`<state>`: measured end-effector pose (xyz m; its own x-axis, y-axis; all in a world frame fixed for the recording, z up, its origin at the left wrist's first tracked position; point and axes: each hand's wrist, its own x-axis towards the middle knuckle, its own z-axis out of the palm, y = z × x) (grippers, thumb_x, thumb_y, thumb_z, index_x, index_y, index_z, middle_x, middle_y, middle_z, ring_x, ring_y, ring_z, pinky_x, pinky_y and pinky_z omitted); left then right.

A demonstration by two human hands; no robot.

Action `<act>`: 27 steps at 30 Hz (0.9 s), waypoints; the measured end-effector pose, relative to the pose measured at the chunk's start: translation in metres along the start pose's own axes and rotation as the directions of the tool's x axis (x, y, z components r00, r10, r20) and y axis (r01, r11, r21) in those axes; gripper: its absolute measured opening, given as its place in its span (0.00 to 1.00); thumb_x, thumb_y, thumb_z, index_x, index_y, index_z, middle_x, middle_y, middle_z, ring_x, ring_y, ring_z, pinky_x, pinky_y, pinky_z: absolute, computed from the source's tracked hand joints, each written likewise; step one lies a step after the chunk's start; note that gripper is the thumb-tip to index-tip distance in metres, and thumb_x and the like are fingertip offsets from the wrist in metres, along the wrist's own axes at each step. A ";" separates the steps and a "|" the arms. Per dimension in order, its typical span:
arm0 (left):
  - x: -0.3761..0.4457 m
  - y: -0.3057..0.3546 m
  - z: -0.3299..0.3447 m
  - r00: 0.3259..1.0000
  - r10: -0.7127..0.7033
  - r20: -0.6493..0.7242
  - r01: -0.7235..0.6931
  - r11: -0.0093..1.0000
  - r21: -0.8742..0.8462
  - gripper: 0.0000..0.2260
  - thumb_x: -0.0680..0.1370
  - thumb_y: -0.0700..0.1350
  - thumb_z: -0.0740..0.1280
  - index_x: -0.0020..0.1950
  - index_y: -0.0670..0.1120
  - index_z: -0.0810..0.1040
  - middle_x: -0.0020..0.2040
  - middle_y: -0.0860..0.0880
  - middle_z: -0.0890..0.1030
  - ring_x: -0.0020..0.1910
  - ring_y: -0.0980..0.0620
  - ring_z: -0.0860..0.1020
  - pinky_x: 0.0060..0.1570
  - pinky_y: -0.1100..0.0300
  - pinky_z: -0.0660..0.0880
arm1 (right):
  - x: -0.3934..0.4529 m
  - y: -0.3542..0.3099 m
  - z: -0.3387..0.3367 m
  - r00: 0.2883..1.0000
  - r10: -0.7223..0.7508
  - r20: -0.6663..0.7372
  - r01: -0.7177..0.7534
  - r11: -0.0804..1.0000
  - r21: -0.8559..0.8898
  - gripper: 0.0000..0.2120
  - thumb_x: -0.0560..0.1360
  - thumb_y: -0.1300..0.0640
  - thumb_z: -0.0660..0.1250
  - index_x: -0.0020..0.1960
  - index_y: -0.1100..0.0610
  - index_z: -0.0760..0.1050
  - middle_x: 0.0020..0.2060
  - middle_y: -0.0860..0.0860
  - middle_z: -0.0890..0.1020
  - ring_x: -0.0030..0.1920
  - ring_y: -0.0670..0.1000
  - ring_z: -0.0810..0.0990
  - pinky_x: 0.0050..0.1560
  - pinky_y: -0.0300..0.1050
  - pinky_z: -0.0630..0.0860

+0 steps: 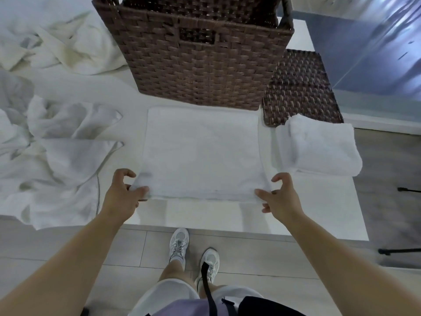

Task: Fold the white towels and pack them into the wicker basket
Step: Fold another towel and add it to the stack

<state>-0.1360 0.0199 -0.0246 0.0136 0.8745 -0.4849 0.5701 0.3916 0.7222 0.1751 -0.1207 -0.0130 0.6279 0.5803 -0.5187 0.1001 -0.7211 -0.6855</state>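
Head-camera view, looking down over a white table (pixel 319 213) at which a person stands. Both bare forearms reach forward from the lower corners of the frame and converge on a partly folded white towel (pixel 202 153) lying flat at the table's centre, its far edge just beside the base of the wicker basket (pixel 196 55). The left hand (pixel 123 192) pinches the towel's near left corner: the thumb lies on top of the cloth, the index finger is raised and curled above the side edge, and the remaining fingers are tucked under the corner. The right hand (pixel 281 197) mirrors it at the near right corner, thumb pressed on the top layer, index finger arched clear of the cloth, lower fingers curled beneath. Both wrists are held roughly level with the tabletop. A finished folded towel (pixel 319 147) rests to the right, overlapping the near corner of a flat woven lid (pixel 300 87) that lies beside the basket. Unfolded white towels (pixel 52 137) are heaped across the left of the table. White sneakers (pixel 193 254) stand on the grey floor (pixel 57 252) below.
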 end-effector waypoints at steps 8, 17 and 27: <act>-0.006 0.047 -0.014 0.992 0.115 -0.048 -0.122 0.979 -0.162 0.15 0.69 0.42 0.76 0.53 0.45 0.79 0.46 0.47 0.79 0.43 0.51 0.78 0.47 0.63 0.75 | 0.006 -0.046 -0.034 0.973 -0.204 0.112 0.186 0.971 0.148 0.06 0.72 0.61 0.73 0.45 0.58 0.76 0.38 0.54 0.76 0.33 0.51 0.79 0.47 0.48 0.82; -0.004 0.124 -0.063 0.825 0.550 -0.126 -0.532 0.833 0.153 0.06 0.70 0.41 0.75 0.44 0.47 0.80 0.37 0.48 0.79 0.31 0.53 0.74 0.31 0.75 0.68 | -0.004 -0.128 -0.085 0.839 -0.543 -0.021 0.542 0.840 -0.035 0.05 0.72 0.60 0.73 0.44 0.58 0.77 0.36 0.50 0.80 0.35 0.46 0.80 0.40 0.45 0.82; -0.015 0.191 -0.138 0.755 0.655 0.008 -0.655 0.755 0.026 0.06 0.69 0.41 0.76 0.34 0.52 0.83 0.31 0.53 0.81 0.30 0.60 0.77 0.33 0.72 0.76 | -0.048 -0.178 -0.126 0.796 -0.604 0.034 0.598 0.795 0.098 0.14 0.68 0.64 0.75 0.35 0.58 0.69 0.27 0.49 0.77 0.31 0.50 0.76 0.36 0.47 0.79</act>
<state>-0.1408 0.1210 0.1883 0.3905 0.9148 0.1027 0.4429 -0.2846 0.8502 0.2243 -0.0683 0.1980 0.4132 0.9105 -0.0168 0.3794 -0.1888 -0.9058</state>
